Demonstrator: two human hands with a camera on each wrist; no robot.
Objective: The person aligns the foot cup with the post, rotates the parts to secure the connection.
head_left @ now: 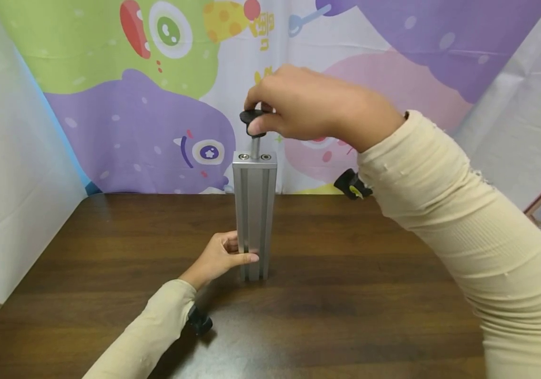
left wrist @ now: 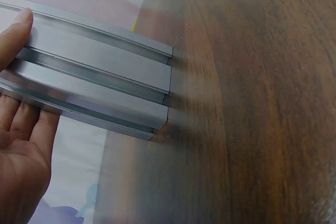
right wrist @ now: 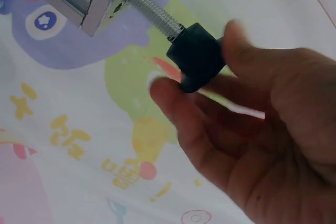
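An aluminium extrusion profile stands upright on the wooden table. My left hand grips it near its lower end, the thumb across the front groove and the fingers behind. In the left wrist view the profile shows its grooves and its foot against the wood. A threaded rod sticks out of the end plate at the top, between two screw heads. On that rod sits a black knob. My right hand pinches this knob between thumb and fingers.
The brown wooden table spreads around the profile. Behind it hangs a cartoon-printed curtain, with white cloth walls at the sides. Black wrist mounts are strapped at both sleeves.
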